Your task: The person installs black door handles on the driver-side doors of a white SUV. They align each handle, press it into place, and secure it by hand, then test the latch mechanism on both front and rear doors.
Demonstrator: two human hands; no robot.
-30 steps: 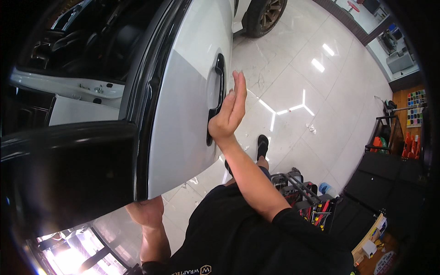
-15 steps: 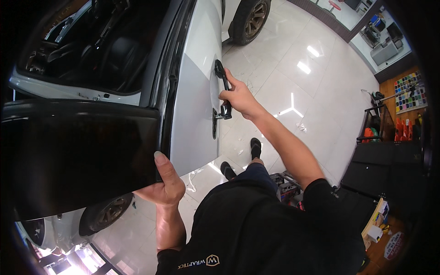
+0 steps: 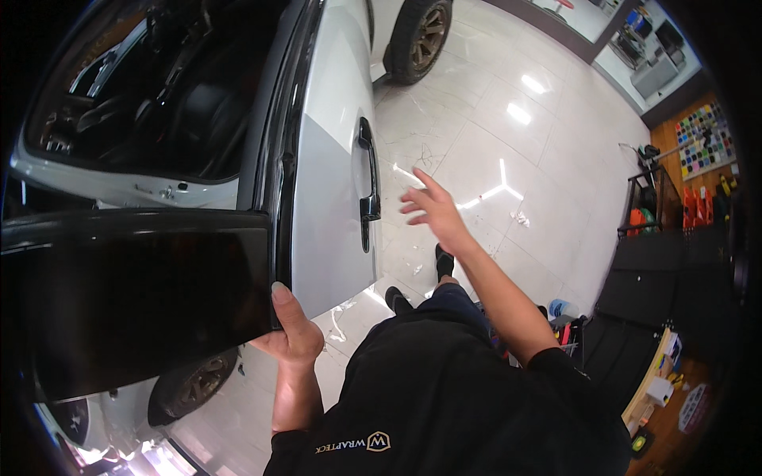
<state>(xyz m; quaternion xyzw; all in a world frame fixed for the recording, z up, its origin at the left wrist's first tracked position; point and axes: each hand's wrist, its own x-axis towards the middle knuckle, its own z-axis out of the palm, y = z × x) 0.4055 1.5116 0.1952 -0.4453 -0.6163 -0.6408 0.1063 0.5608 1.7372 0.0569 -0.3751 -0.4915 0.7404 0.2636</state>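
A car door [image 3: 321, 230] stands open in front of me, its outer skin part white, part pale grey. The black door handle [image 3: 370, 178] sits close against the panel. My left hand [image 3: 298, 329] grips the door's edge beside the dark inner panel [image 3: 159, 293], thumb on top and fingers hidden beneath. My right hand [image 3: 435, 213] is in the air just right of the handle, apart from it, fingers spread and holding nothing.
Past the door lies the dark car interior [image 3: 182, 103]. A rear wheel [image 3: 425, 36] is at the top, a front wheel [image 3: 194, 389] at lower left. Scraps of film [image 3: 341, 317] lie on the tiled floor [image 3: 516, 159]. Black cases [image 3: 643, 285] and colour samples [image 3: 706, 143] stand at right.
My right hand has let go of the handle and moved off to the right. The handle, pulled out before, now sits against the door. My left hand stays on the door's edge.
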